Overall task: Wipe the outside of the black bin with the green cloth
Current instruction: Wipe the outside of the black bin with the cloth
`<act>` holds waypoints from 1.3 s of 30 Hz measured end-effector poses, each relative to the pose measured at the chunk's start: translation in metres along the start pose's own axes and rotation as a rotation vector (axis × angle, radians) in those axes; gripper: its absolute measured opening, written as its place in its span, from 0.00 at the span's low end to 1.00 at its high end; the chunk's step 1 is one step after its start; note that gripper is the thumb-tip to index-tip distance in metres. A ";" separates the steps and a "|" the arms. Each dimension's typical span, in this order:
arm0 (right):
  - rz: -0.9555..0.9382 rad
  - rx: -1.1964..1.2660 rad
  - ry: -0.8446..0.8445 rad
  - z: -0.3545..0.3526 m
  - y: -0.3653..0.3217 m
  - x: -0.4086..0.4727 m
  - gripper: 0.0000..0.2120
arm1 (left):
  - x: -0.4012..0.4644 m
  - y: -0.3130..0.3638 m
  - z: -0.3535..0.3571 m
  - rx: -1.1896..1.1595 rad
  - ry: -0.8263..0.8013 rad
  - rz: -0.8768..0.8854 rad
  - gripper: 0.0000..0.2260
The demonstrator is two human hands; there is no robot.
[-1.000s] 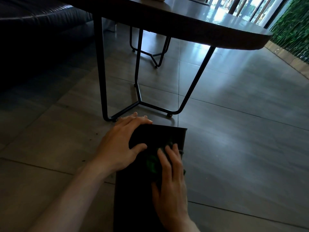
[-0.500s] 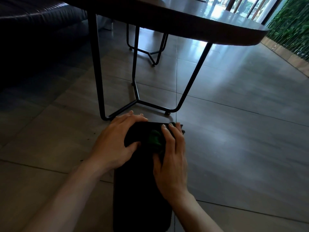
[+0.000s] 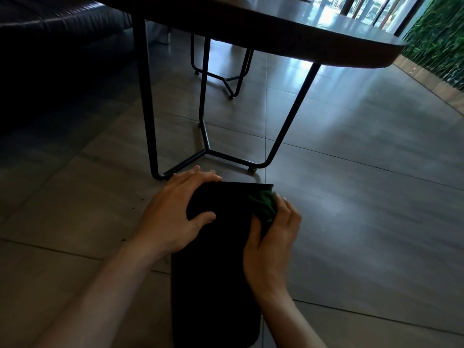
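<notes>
At the near edge, two bare forearms come in from below, one on each side of the black bin point(image 3: 216, 272). The bin lies on its side on the grey tiled floor point(image 3: 351, 197), with its long body running from near to far, and its near end leaves the view at the bottom.

The right hand point(image 3: 272, 237) is on the right side of the bin, close to its far end. Its grip is closed around the green cloth point(image 3: 263, 207), which is bunched up between the fingers and the thumb. The cloth is pressed against the right upper edge of the bin, just near the far right corner. The fingertips look a little blurred.

The left hand point(image 3: 175, 212) rests on the left side of the bin at the far end. Its grip is wide, with the fingers spread over the far left corner and the thumb lying flat on the top surface, so it steadies the bin and does not close fully around it.

Just beyond the bin stand the thin black metal legs point(image 3: 204, 136) of a dark table point(image 3: 301, 26). The nearest foot of the legs is close to the fingers of the left hand. Far left there is a dark sofa point(image 3: 57, 28), and far right a green hedge wall point(image 3: 437, 33).
</notes>
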State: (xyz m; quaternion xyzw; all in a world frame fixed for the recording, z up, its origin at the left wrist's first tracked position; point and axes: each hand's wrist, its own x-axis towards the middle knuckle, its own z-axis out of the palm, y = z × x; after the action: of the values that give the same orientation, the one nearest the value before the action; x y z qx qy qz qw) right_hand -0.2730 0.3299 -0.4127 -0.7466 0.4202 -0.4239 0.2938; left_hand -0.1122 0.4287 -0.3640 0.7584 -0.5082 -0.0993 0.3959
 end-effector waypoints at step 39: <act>-0.713 -0.476 -0.217 -0.008 0.028 -0.049 0.28 | -0.005 0.005 -0.007 0.041 -0.013 0.001 0.27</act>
State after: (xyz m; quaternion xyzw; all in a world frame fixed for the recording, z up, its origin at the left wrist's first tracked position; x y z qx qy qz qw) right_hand -0.3045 0.3592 -0.4498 -0.9320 0.1889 -0.3093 -0.0086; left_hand -0.1144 0.4358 -0.3571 0.7654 -0.5131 -0.0939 0.3770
